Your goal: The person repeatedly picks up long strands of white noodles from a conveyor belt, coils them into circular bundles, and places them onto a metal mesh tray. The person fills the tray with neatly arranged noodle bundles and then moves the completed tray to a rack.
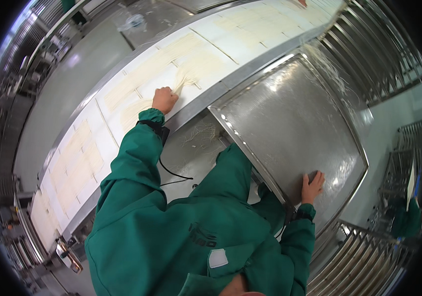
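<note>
While left hand pinches stringy noodles, flat steel tray

Free: bare steel tray toward 2 o'clock | Blocked: noodle bundles crowded the belt at 12 | racks walled 3

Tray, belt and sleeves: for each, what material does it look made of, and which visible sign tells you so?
Tray: likely stainless steel, brushed, with bright glare.
Belt: smooth white panels, probably plastic; unsure.
Sleeves: green woven cloth, creased, matte.
</note>
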A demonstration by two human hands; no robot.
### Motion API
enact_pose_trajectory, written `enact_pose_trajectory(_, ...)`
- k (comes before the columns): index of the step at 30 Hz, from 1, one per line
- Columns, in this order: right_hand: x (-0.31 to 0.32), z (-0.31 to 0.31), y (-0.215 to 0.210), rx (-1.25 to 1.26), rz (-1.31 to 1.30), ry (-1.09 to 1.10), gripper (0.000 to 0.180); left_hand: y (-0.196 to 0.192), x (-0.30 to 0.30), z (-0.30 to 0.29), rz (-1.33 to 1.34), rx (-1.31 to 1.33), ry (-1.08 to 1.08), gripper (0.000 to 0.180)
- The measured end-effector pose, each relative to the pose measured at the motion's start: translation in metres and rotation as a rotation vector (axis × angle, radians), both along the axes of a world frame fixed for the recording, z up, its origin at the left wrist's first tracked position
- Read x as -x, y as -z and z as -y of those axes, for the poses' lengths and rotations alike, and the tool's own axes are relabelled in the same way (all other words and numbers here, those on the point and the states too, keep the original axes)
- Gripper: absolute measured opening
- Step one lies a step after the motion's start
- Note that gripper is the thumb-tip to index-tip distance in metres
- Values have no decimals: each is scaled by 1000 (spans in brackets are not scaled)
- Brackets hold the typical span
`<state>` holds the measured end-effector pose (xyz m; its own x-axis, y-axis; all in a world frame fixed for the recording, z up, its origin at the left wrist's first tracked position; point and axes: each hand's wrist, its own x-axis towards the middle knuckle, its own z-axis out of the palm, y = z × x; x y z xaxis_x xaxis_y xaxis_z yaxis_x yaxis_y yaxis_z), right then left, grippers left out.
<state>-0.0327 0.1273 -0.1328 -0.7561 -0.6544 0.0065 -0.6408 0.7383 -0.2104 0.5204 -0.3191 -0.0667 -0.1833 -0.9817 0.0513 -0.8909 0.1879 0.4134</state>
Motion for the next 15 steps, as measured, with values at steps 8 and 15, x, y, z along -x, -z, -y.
enact_pose_trajectory(8, -54, 6, -66, 273, 192, -173, 103, -113, 172, -122, -884, -722, 495, 12)
enact_pose_trajectory(15, -185, -4, -204, 872, 315, -329, 103, -206, 278, -304, -1032, -1203, 826, 14)
